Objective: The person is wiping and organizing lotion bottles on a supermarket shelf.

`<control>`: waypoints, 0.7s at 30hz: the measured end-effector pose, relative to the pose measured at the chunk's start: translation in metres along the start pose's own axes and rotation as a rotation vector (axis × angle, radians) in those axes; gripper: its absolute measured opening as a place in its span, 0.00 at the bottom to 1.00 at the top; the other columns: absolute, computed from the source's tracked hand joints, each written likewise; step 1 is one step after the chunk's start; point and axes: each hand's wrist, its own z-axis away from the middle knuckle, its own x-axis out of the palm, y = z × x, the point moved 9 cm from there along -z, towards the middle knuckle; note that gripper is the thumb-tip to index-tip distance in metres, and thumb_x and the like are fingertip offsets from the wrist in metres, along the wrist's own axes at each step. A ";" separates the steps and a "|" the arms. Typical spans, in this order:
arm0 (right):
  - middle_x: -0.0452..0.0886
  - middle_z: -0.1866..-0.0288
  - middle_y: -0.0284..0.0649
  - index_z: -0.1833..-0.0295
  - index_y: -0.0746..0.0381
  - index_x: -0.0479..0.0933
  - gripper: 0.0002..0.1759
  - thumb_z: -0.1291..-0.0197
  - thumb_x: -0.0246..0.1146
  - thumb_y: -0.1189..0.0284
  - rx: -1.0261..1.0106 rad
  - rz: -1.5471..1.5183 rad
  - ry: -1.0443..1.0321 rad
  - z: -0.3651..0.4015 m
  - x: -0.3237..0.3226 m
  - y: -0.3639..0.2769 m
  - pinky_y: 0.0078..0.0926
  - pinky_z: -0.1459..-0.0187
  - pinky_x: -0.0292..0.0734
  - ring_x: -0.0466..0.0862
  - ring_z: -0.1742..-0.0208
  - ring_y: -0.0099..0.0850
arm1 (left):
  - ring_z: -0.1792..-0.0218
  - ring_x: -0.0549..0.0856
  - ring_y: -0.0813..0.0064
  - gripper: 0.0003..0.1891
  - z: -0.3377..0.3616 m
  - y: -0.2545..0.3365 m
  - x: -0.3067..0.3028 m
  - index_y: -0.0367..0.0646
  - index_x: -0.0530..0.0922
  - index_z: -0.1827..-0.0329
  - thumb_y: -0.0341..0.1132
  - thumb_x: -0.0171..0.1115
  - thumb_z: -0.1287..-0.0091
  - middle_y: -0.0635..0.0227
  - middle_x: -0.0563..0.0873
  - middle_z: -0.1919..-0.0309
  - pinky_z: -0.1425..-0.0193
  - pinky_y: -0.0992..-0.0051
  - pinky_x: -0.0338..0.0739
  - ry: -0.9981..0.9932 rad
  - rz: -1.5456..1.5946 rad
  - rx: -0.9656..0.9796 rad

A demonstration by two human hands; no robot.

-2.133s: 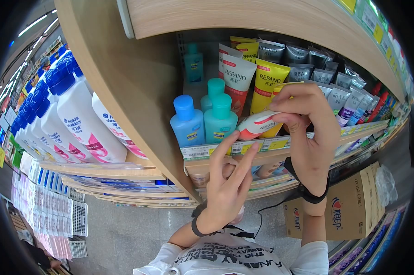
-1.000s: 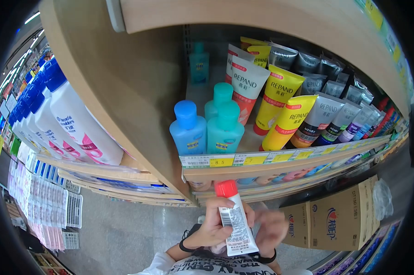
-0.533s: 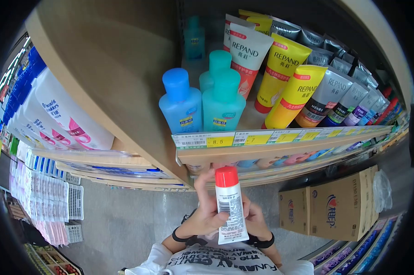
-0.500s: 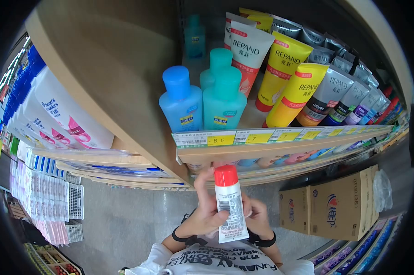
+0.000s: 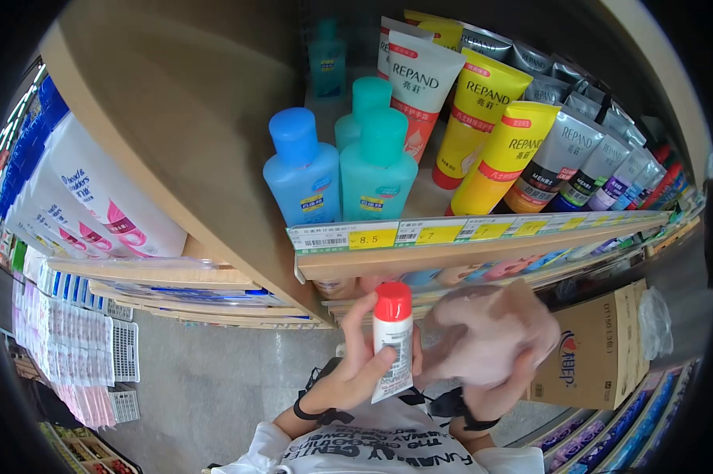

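My left hand is closed around a white tube with a red cap. The tube stands upright, cap up, its printed back and barcode facing me. My right hand, to its right, grips a pale pink cloth. The cloth is bunched and smeared by motion, and it hides part of the fingers. Both hands are below the front edge of the shelf.
Blue and green bottles stand on the shelf beside yellow tubes and grey tubes. White shampoo bottles fill the left shelf. A cardboard box sits on the floor at right; white baskets are at left.
My right hand has swung out to the right, bringing the pink cloth into full view from behind the tube. The tube in my left hand has turned slightly.
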 end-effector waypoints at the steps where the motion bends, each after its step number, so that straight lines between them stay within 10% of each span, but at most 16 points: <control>1: 0.76 0.55 0.48 0.57 0.66 0.72 0.19 0.44 0.61 0.61 -0.049 0.412 -0.126 0.010 0.013 -0.004 0.37 0.55 0.76 0.78 0.51 0.36 | 0.55 0.77 0.60 0.37 0.002 0.001 -0.003 0.58 0.33 0.32 0.42 0.51 0.33 0.50 0.71 0.54 0.48 0.59 0.71 0.060 -0.210 0.032; 4: 0.79 0.55 0.47 0.69 0.59 0.79 0.11 0.50 0.66 0.62 -0.539 0.659 -0.889 0.030 0.111 -0.013 0.40 0.44 0.64 0.72 0.48 0.44 | 0.38 0.64 0.57 0.36 0.007 0.012 0.008 0.47 0.33 0.35 0.27 0.49 0.35 0.46 0.58 0.38 0.36 0.61 0.60 -0.016 -0.718 0.135; 6: 0.77 0.54 0.47 0.68 0.60 0.79 0.14 0.50 0.66 0.60 -0.647 0.869 -0.976 0.044 0.111 0.000 0.40 0.41 0.59 0.67 0.42 0.43 | 0.39 0.68 0.70 0.30 0.005 -0.003 0.002 0.36 0.56 0.35 0.36 0.57 0.38 0.56 0.65 0.39 0.37 0.69 0.62 0.061 -0.257 -0.233; 10: 0.72 0.49 0.47 0.52 0.61 0.74 0.22 0.51 0.68 0.62 -0.657 0.452 -0.783 0.029 0.087 0.010 0.38 0.41 0.60 0.66 0.42 0.38 | 0.37 0.66 0.63 0.34 0.015 0.000 0.008 0.37 0.48 0.34 0.28 0.57 0.40 0.50 0.65 0.40 0.35 0.68 0.60 -0.254 -0.735 0.202; 12: 0.68 0.46 0.44 0.40 0.62 0.61 0.34 0.51 0.68 0.69 -0.127 0.147 -0.267 0.008 0.066 0.032 0.35 0.41 0.60 0.68 0.44 0.33 | 0.41 0.71 0.63 0.32 0.016 0.001 0.011 0.33 0.56 0.37 0.29 0.61 0.42 0.51 0.66 0.39 0.38 0.71 0.63 -0.296 -0.729 0.138; 13: 0.65 0.44 0.43 0.37 0.63 0.50 0.39 0.50 0.65 0.75 -0.280 0.878 -0.553 0.018 0.061 0.041 0.31 0.41 0.60 0.68 0.45 0.31 | 0.44 0.73 0.55 0.34 0.011 0.009 0.025 0.34 0.55 0.39 0.31 0.65 0.45 0.46 0.66 0.41 0.40 0.70 0.65 -0.415 -1.014 0.173; 16: 0.66 0.47 0.42 0.40 0.66 0.53 0.33 0.49 0.63 0.77 -0.061 0.438 -0.626 0.011 0.060 0.045 0.28 0.43 0.61 0.69 0.46 0.30 | 0.47 0.74 0.51 0.35 0.010 -0.001 0.025 0.34 0.56 0.40 0.32 0.67 0.47 0.45 0.69 0.46 0.44 0.69 0.68 -0.389 -1.150 0.170; 21: 0.69 0.57 0.40 0.49 0.66 0.60 0.22 0.47 0.60 0.74 -0.227 0.719 -0.594 -0.002 0.062 0.037 0.24 0.50 0.65 0.72 0.57 0.27 | 0.54 0.77 0.52 0.39 0.006 -0.008 0.027 0.36 0.51 0.38 0.32 0.68 0.48 0.47 0.73 0.52 0.48 0.69 0.71 -0.368 -1.187 0.210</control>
